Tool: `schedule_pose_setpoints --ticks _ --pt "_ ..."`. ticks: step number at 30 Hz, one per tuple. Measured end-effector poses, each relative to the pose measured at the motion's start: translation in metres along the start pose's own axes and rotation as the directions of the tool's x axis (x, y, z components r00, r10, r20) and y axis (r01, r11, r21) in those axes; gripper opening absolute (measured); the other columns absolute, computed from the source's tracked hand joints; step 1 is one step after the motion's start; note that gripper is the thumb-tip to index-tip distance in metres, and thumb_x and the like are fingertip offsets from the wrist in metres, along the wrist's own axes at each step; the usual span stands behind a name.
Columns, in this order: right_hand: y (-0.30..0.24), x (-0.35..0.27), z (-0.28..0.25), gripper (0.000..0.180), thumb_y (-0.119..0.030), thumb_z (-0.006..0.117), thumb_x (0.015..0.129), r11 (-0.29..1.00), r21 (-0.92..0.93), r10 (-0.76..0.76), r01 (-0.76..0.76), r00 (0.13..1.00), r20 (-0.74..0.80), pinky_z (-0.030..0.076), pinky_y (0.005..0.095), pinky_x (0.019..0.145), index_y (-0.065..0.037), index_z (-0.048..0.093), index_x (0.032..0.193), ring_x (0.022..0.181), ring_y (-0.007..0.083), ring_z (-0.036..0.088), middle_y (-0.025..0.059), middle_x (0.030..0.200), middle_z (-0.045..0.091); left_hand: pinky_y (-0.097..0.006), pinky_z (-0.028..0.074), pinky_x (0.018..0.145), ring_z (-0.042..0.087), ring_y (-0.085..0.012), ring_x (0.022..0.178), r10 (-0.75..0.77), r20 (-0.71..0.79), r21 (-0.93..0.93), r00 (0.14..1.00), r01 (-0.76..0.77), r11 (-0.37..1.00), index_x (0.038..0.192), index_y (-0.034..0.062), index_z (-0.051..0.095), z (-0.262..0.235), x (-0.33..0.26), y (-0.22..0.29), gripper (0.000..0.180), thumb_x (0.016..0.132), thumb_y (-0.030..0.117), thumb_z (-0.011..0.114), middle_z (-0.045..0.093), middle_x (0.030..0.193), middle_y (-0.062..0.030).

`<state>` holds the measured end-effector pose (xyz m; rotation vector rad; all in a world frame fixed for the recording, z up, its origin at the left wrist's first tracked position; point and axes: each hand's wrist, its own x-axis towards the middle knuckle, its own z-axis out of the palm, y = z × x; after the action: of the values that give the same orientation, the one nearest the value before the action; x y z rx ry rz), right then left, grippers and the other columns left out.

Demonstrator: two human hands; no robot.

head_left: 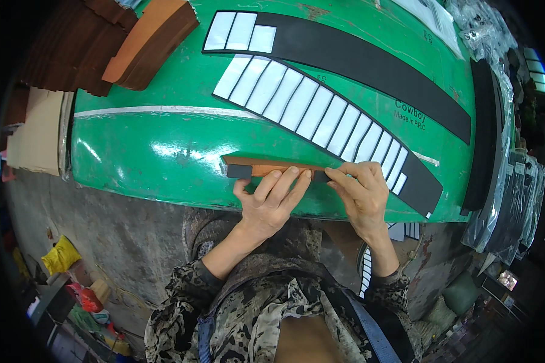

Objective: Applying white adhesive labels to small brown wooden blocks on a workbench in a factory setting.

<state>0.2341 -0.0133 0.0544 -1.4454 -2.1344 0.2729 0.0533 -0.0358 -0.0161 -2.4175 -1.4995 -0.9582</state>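
Note:
At the table's near edge lies a narrow brown-orange piece (pixel 271 161) with a black pad (pixel 240 171) on its left end. My left hand (pixel 265 202) grips this piece, thumb below and fingers bent over its near side. A second small black pad (pixel 318 175) sits at the right end of the piece. Thumb and fingers of my right hand (pixel 364 196) pinch together on that pad. Just beyond my hands, a black strip sheet (pixel 422 184) bears several white rectangles in a slanting row. Farther back is another black strip sheet (pixel 369 60) with white rectangles at its left end.
The green table (pixel 127 145) has a pale line across it. Stacked brown curved pieces (pixel 148 45) stand at the far left, beside cardboard (pixel 36 136). Black strips and plastic-wrapped bundles (pixel 511 199) line the right side. A yellow bag (pixel 62 254) lies on the floor at left.

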Motion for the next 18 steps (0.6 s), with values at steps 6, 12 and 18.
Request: schedule_pose_setpoints --ticks 6,12,18 --pt "-0.0007 -0.0001 0.0006 0.035 -0.004 0.076 0.057 1.0 0.001 0.0 0.0 1.0 -0.004 0.045 0.0297 0.059 -0.009 0.069 0.091 0.071 0.0199 0.051 0.0012 0.084 0.062 -0.045 0.023 0.09 0.04 -0.011 0.109 0.002 -0.005 -0.001 1.0 -0.002 1.0 0.108 0.0244 0.064 0.0001 0.0003 0.0007 0.033 0.075 0.023 0.065 0.051 0.117 0.0074" --pt "0.0001 -0.0002 0.0018 0.034 -0.004 0.076 0.057 1.0 0.002 -0.004 0.004 1.0 -0.007 0.045 0.0295 0.059 -0.009 0.069 0.09 0.072 0.0199 0.052 0.0013 0.083 0.062 -0.045 0.023 0.091 0.04 -0.0115 0.109 0.006 -0.009 -0.009 1.0 -0.006 1.0 0.108 0.0242 0.064 0.0008 -0.0001 0.0002 0.033 0.075 0.022 0.065 0.05 0.117 0.007" --pt "0.0004 0.0007 0.0034 0.035 -0.004 0.076 0.057 1.0 0.012 -0.005 0.005 1.0 -0.012 0.045 0.0291 0.058 -0.009 0.069 0.09 0.072 0.0194 0.052 0.001 0.083 0.062 -0.044 0.024 0.09 0.039 -0.0123 0.11 0.011 -0.018 -0.003 1.0 -0.011 1.0 0.108 0.0237 0.064 0.0014 0.0003 -0.0014 0.033 0.076 0.021 0.065 0.05 0.118 0.0064"
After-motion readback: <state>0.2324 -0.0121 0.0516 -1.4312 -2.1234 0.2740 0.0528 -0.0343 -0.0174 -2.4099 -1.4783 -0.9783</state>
